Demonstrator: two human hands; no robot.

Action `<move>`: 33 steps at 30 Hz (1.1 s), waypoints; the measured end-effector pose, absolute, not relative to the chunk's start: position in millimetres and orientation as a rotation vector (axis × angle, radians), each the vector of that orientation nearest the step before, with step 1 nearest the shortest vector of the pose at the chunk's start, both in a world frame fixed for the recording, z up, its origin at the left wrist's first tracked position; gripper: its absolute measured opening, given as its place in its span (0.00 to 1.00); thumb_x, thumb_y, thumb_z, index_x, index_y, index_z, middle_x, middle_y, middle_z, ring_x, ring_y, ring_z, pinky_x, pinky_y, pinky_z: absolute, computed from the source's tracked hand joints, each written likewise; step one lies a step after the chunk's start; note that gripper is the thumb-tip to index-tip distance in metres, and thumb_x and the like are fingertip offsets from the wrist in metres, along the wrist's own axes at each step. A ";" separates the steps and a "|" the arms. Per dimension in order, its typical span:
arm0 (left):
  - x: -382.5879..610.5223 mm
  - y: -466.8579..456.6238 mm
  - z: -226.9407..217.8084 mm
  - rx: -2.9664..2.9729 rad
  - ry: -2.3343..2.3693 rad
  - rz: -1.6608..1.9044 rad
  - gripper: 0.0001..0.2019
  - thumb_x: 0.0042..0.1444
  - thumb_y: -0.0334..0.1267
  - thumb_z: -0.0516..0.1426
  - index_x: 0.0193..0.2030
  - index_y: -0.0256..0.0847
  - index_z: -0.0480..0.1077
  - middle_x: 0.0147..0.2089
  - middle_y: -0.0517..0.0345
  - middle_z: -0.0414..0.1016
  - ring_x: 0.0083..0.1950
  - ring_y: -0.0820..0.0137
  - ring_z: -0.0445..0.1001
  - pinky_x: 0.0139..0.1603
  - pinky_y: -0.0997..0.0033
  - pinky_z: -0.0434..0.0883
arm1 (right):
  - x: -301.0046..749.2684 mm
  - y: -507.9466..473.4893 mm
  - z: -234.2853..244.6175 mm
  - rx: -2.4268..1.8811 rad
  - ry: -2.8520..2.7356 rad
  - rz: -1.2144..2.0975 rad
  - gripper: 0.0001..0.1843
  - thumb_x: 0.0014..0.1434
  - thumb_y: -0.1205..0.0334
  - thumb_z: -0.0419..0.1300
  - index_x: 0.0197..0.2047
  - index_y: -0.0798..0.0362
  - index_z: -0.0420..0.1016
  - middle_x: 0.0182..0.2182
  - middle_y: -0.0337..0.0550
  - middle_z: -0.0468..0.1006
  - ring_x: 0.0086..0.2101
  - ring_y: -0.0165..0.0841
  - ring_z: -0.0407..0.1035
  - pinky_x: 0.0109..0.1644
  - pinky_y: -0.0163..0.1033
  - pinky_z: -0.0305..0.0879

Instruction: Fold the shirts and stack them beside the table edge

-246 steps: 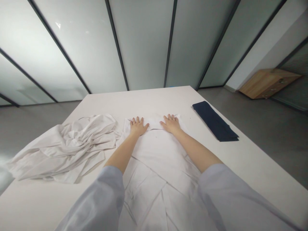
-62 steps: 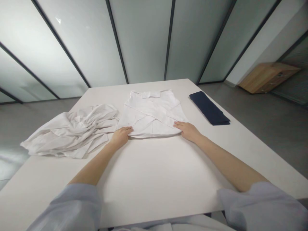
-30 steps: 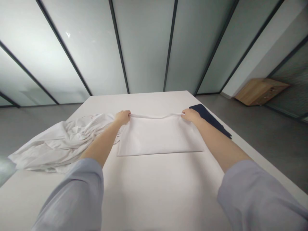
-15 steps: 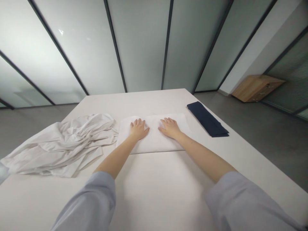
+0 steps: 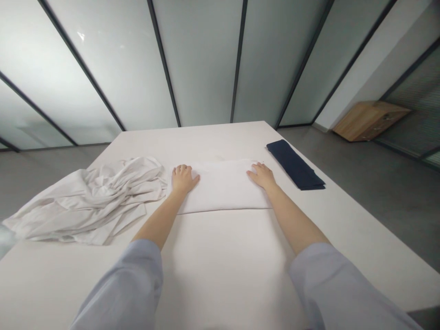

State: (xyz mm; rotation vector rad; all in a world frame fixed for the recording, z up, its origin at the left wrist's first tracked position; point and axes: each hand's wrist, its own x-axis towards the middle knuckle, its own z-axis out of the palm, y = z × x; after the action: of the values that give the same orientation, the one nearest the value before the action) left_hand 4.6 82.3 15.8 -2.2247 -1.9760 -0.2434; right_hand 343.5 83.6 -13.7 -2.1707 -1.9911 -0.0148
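A white folded cloth (image 5: 223, 188) lies flat as a wide rectangle on the white table (image 5: 233, 261). On its left end rests my left hand (image 5: 184, 178), palm down with the fingers apart. My right hand (image 5: 261, 175) lies on the right end in the same way, fingers spread near the far corner. Neither hand grips anything. What kind of garment or linen the cloth is cannot be told.
To the left, a crumpled white cloth (image 5: 99, 199) lies in a loose heap. A folded dark navy cloth (image 5: 295, 165) is near the table's right edge. Behind the table are frosted glass panels (image 5: 202, 64), and a wooden cabinet (image 5: 367, 121) stands on the floor at the right.
My hands have slid apart over the white folded cloth, the left one to the left end and the right one to the right end. The view has shifted slightly.
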 end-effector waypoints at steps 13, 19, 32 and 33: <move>54.3 25.1 2.3 -2.445 -1.991 0.005 0.39 0.62 0.61 0.41 0.69 0.33 0.54 0.73 0.31 0.47 0.72 0.41 0.47 0.64 0.35 0.52 | 310.7 66.7 22.9 -1.807 -1.994 -0.156 0.23 0.62 0.57 0.50 0.55 0.58 0.73 0.55 0.58 0.73 0.57 0.50 0.62 0.60 0.56 0.56; 54.0 49.2 0.2 -2.454 -1.976 -0.008 0.39 0.63 0.59 0.39 0.71 0.31 0.50 0.73 0.32 0.46 0.73 0.44 0.45 0.66 0.36 0.49 | 220.1 34.6 14.0 -1.702 -2.329 0.001 0.29 0.68 0.50 0.44 0.65 0.57 0.63 0.66 0.57 0.60 0.65 0.48 0.52 0.66 0.56 0.47; 6.3 62.1 2.8 -2.273 -2.256 -0.106 0.38 0.61 0.62 0.41 0.71 0.39 0.54 0.74 0.41 0.47 0.74 0.46 0.44 0.70 0.42 0.43 | 282.7 35.6 -3.1 -2.233 -2.109 0.259 0.38 0.66 0.38 0.39 0.72 0.50 0.51 0.71 0.50 0.45 0.68 0.53 0.38 0.68 0.62 0.35; 3.5 63.4 3.2 -2.230 -2.289 -0.120 0.38 0.61 0.62 0.41 0.71 0.39 0.55 0.74 0.41 0.48 0.73 0.45 0.44 0.69 0.41 0.44 | 293.5 36.0 -4.1 -2.269 -2.069 0.242 0.38 0.66 0.39 0.39 0.72 0.50 0.51 0.71 0.51 0.45 0.68 0.53 0.39 0.67 0.63 0.35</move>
State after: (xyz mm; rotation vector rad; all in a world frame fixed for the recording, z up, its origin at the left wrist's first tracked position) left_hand 3.5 63.4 3.2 -2.2295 -2.2893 -0.1204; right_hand 293.5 36.0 -4.1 -2.2694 -2.0688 0.2418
